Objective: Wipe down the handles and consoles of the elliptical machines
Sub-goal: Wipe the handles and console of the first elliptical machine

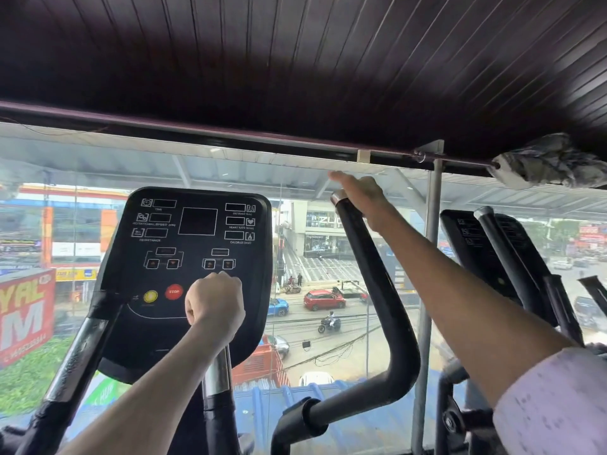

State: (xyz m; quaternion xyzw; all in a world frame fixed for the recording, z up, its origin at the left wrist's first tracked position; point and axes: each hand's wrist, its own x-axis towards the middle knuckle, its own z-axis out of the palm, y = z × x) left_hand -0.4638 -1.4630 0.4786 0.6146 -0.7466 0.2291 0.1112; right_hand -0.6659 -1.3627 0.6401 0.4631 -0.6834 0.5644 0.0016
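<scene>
You stand at the elliptical facing the window point(328, 290), so the console point(184, 257) sits straight ahead at chest height, where either arm can reach it. It tilts back toward you, with the red STOP button point(173, 291) near its lower edge. The right handle point(374, 290) curves up just beside the console, its metal-capped tip by your right hand; the left handle point(75, 356) rises from the lower left to meet the console's corner. A second machine's console point(473, 251) stands further right.

Your right hand point(359, 195) wraps the top of the right handle, thumb pointing off to the left; no cloth shows under it, so this looks like steadying rather than wiping. Your left hand point(215, 307) is a closed fist pressed against the console's lower face, right of STOP. Whether it holds a rag I cannot tell. A bundled cloth point(551, 160) is lodged up on the ceiling rail point(230, 134), well apart from both hands, probably parked there.
</scene>
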